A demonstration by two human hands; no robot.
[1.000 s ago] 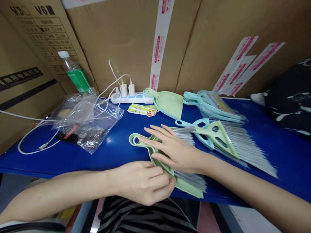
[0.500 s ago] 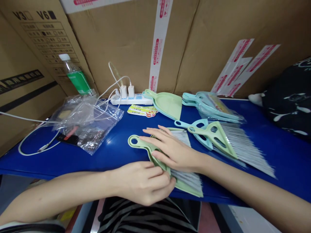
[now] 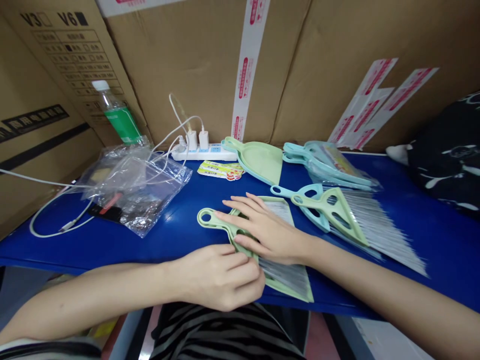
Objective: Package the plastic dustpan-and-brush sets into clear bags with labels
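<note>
Green brush (image 3: pixel 285 274) in green dustpan (image 3: pixel 291 292) — lower centre of frame, on blue table (image 3: pixel 150 249). Right hand (image 3: pixel 268 231) flat over the brush, fingers extended, slightly apart. Left hand (image 3: pixel 225 277) curled at near edge — fingertips hidden, can't tell if clamped. Blue brush (image 3: pixel 288 191), second green brush (image 3: pixel 327 205) right of centre.

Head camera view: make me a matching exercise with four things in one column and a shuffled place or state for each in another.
1. Clear plastic bottle with green label
2. Pale green plastic dustpan holding a grey-bristled brush
3. White plastic power strip
4. Pale blue triangular plastic brush

A. Beneath the right hand
B. Right of the dustpan
C. Behind crumpled clear bags
D. Bearing plugged-in white adapters

Pairs: 1-C; 2-A; 3-D; 4-B
</note>
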